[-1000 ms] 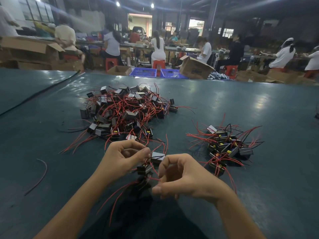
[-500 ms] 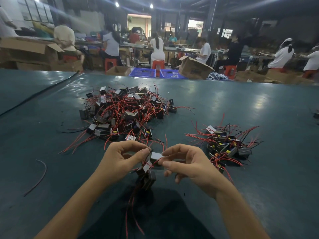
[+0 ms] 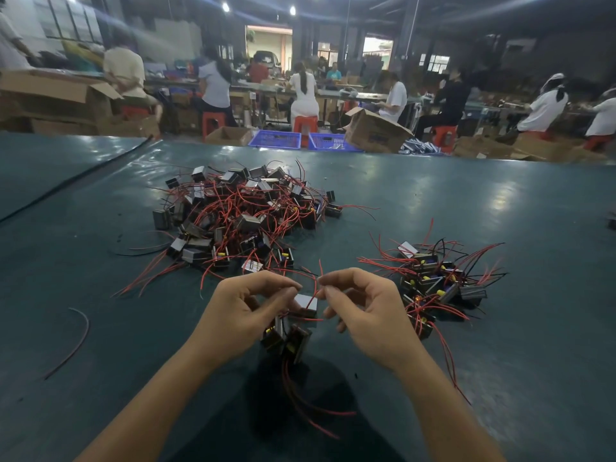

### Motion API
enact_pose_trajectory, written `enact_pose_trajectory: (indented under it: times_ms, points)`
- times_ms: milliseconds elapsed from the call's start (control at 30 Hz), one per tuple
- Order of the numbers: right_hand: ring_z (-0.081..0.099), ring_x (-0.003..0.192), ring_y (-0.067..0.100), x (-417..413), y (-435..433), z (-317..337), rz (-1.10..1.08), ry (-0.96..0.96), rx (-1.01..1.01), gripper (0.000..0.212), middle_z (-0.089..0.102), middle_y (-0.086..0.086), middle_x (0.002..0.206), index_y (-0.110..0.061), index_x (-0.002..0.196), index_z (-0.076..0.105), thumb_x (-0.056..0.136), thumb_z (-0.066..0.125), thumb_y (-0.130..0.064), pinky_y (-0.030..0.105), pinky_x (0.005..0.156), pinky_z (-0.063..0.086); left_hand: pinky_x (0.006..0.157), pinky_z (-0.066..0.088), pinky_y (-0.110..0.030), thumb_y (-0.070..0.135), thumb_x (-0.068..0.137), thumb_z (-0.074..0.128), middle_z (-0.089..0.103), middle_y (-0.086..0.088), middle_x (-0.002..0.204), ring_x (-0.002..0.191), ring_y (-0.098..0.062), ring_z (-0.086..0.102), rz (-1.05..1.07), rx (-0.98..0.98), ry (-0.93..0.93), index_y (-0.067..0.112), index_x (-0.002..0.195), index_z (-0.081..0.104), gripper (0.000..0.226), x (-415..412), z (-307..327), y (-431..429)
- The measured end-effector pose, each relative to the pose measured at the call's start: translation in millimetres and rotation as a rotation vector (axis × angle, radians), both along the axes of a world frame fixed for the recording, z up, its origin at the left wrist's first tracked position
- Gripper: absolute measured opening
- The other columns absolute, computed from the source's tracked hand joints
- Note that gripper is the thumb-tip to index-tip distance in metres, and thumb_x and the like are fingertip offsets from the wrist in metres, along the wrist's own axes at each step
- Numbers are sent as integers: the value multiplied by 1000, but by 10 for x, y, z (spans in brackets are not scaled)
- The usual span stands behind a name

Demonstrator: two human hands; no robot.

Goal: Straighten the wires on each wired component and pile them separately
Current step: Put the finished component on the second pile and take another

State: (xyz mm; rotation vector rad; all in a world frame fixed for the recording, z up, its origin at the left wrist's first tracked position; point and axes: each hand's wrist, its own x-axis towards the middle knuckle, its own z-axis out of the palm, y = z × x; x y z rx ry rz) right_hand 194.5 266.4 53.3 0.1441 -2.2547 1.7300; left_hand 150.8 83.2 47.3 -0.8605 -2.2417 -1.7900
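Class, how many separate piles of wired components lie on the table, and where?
2. The large pile lies ahead to the left; the small pile lies right of the right hand. A few more components hang from the left hand, not piled. Others may lie off-frame.

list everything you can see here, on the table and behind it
table: one, dark teal, fills the foreground
big pile of wired components: one, black with red wires, centre left of table
small pile: one, black with red wires, right of the hands
loose wire: one, dark red, left on table
blue crates: two, blue, floor beyond table
cardboard boxes: several, brown, beyond table
red stools: several, red, under seated people
held components: a few, black, between the hands
left hand: one, grips held components
right hand: one, pinches a red wire
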Motion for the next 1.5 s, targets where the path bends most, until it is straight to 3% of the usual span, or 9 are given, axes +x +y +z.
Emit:
enact_pose_trajectory:
  times_ms: [233,367,467,567,800,933,1200,1333,1500]
  points:
    - [67,63,12,13,4,31,113,-56,-139,12,71,0,72,-14,88,70,86,69,-2,24,49,50,57,51,-15,20,82,63,75,-2,78,63,-14,70,-76,56,-85,12,90,72,14,0,-17,18]
    - [64,63,9,61,-31,52,333,-136,-170,13,73,-1,73,-10,86,72,77,65,-3,19,57,49,50,50,-20,28,81,64,71,1,66,52,-12,64,-52,31,-92,19,88,74,14,-7,-50,20]
    - [63,64,6,87,-49,69,403,-127,-172,16,72,-2,75,-3,94,72,84,64,8,16,60,48,60,56,-29,27,81,65,74,-2,75,63,-19,69,-45,21,-60,22,87,75,13,-8,-46,24]
    - [61,63,8,86,-70,66,361,-100,-125,17,70,0,76,0,102,72,89,62,6,17,59,46,67,56,-21,24,79,65,76,3,82,76,-11,71,-102,8,-62,22,89,74,13,9,-36,42]
    - [62,54,10,38,-80,50,116,-13,-57,11,69,-3,66,-17,83,69,81,77,-10,20,52,46,54,50,-15,23,70,74,73,-4,66,57,-9,67,-56,106,-151,9,78,72,16,0,-16,44]
    - [61,58,15,39,-49,42,71,31,-4,8,69,7,67,-24,78,72,79,79,-20,35,56,50,59,52,-16,20,72,72,74,-3,71,62,-10,70,-81,103,-163,13,81,74,11,5,-14,47]
    - [47,50,2,42,-85,-9,102,130,111,7,60,-20,64,-16,86,73,84,74,-8,10,50,35,63,54,-21,23,77,66,73,-4,75,66,-11,68,-80,52,-163,15,87,73,14,25,-6,60]
    - [54,60,6,28,-70,-10,90,197,187,11,64,-9,84,-14,89,75,85,71,-5,12,56,40,75,57,-41,22,79,66,74,-12,78,75,-29,70,-69,89,-223,17,86,74,11,26,18,55]
    - [59,66,11,18,-55,-29,76,237,243,18,62,-6,91,-16,94,75,88,66,-1,15,58,44,77,59,-31,-7,87,60,75,-12,84,80,-23,73,-88,96,-262,9,93,71,20,9,19,50]
